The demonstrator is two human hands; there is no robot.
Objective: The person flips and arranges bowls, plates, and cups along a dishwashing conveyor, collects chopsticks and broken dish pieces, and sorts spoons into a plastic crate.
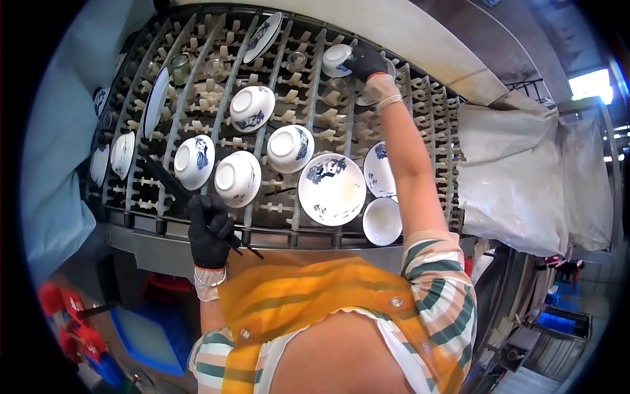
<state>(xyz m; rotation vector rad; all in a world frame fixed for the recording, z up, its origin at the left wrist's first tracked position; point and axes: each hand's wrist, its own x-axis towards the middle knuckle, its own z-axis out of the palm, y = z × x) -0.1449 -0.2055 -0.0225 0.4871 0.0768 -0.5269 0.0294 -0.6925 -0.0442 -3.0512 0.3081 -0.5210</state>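
Note:
My left hand [211, 225], in a black glove, is closed around several black chopsticks [165, 176] near the rack's front edge; their ends stick out on both sides of the fist. My right hand [365, 64], gloved too, reaches to the back of the rack and grips a small white bowl [336, 60] with a blue pattern by its right side. Upside-down bowls [252, 108] with blue patterns sit in the middle. In front lie a larger white bowl [332, 190] and a small white bowl [381, 222], insides up. My right forearm partly hides a patterned dish [378, 169].
The pegged conveyor rack [319, 85] also carries tilted plates [264, 37], glass cups [180, 69] and bowls at the left [123, 155]. A pale plastic curtain [505, 177] hangs at the right end. A blue bin [151, 335] stands below left.

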